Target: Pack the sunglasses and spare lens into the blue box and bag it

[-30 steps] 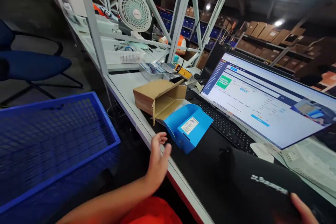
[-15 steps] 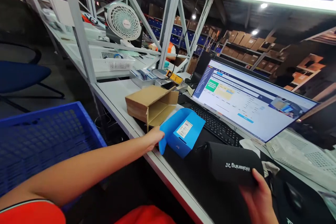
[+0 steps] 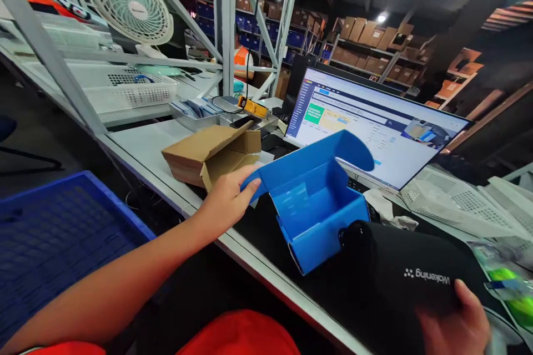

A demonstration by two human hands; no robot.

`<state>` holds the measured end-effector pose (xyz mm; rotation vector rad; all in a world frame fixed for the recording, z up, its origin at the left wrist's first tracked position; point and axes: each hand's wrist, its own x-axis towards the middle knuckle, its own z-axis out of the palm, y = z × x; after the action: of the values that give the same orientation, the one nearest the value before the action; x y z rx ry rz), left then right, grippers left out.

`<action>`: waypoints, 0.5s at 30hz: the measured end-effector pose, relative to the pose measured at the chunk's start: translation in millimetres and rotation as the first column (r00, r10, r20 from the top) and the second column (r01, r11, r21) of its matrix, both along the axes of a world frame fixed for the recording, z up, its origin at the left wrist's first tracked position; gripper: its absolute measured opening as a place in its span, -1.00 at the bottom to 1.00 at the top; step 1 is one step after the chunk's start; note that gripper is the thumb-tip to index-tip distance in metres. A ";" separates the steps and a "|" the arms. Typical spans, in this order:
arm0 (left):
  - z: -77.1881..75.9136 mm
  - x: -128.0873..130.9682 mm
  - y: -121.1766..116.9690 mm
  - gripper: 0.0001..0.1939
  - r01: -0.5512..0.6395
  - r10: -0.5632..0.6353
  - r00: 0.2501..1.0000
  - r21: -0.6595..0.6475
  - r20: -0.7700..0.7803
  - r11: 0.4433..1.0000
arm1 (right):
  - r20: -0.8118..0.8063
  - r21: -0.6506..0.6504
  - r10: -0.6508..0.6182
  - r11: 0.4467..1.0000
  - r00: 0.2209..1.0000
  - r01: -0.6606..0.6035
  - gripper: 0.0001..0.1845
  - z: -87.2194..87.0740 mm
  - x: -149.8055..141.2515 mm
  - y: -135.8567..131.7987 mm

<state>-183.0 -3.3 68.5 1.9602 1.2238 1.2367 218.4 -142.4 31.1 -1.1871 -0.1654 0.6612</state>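
My left hand (image 3: 227, 199) grips the left flap of an open blue cardboard box (image 3: 316, 216) that stands on the black mat near the table's front edge, lid tilted back, inside empty. My right hand (image 3: 458, 327) at the lower right holds a black zip pouch (image 3: 400, 277) with white lettering; the pouch's end touches the blue box's right front corner. A brown cardboard box (image 3: 208, 155) with open flaps lies just behind my left hand.
A monitor (image 3: 375, 127) with a keyboard below stands behind the blue box. A blue plastic crate (image 3: 54, 233) sits left of the table. White baskets (image 3: 125, 86), a fan (image 3: 131, 3), a metal frame and a yellow scanner (image 3: 252, 106) are at the back; a person in orange is far off.
My left hand reached the blue box, took its flap and turned it upright and open toward me. The black pouch moved up against the box's right side.
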 end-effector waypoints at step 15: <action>89.1 44.6 5.1 -0.77 0.074 -0.037 0.986 0.225 -0.163 0.972 | 0.543 0.068 -0.050 0.998 0.838 0.016 -0.29 7.2 -54.3 -23.2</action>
<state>-138.5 1.8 157.6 2.2834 1.1326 1.2628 164.1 -165.7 38.3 -1.2930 -0.6422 0.2660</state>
